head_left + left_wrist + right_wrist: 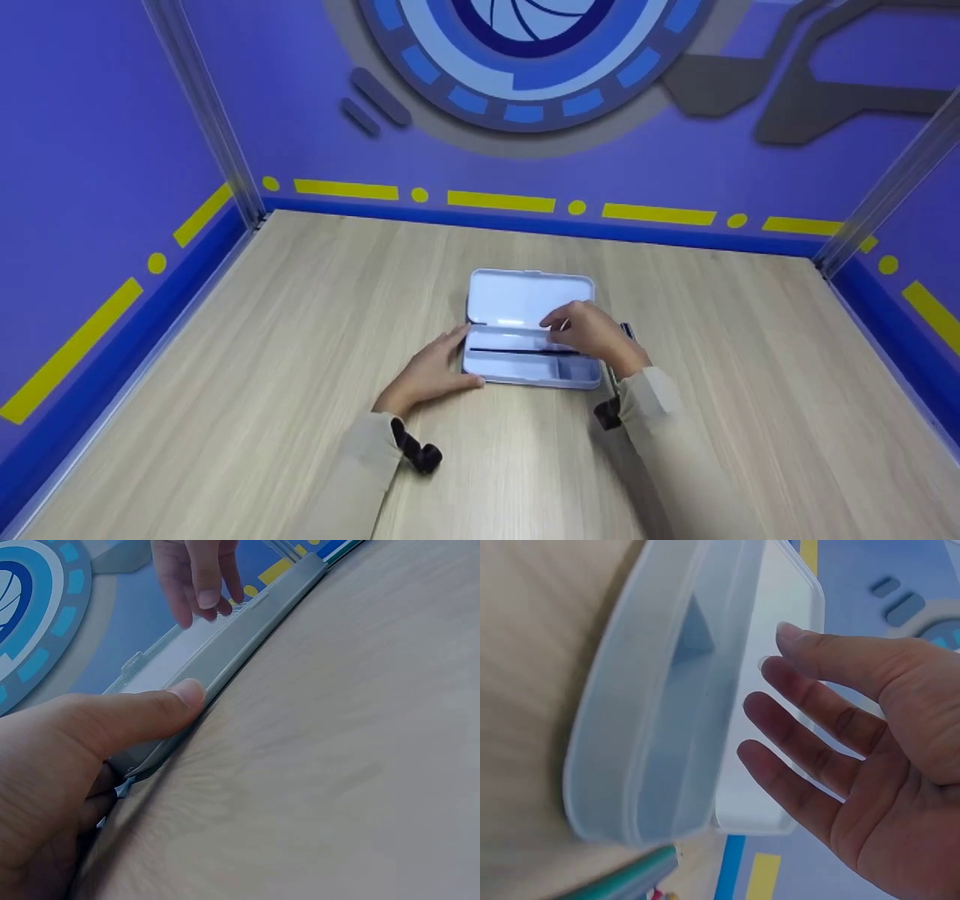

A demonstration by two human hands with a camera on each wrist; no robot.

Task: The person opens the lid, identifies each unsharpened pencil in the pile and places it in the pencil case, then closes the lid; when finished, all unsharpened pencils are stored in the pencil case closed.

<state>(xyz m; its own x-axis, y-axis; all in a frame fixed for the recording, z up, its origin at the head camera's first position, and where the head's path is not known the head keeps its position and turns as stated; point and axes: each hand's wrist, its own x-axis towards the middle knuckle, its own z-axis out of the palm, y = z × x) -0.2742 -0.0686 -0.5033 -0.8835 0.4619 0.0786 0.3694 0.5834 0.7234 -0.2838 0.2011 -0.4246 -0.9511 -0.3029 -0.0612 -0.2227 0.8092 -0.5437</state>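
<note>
A white plastic pencil case (510, 367) lies with its lid (517, 296) tipped back and its compartments exposed. My left hand (431, 375) holds the case's left end, fingers along the side and thumb (176, 694) against the front wall. Over the right part of the case hovers my right hand (589, 330). In the right wrist view its fingers (795, 720) are spread and loosely bent, with nothing between them. A thin dark strip (517, 351) runs lengthwise across the case; whether it is a pencil or a divider edge I cannot tell.
Just right of the case, partly hidden by the right wrist, lie slim pen-like things (628, 330); one looks teal (630, 874) in the right wrist view. Blue printed panels (480, 172) wall in the wooden table (322, 300) at the back and sides.
</note>
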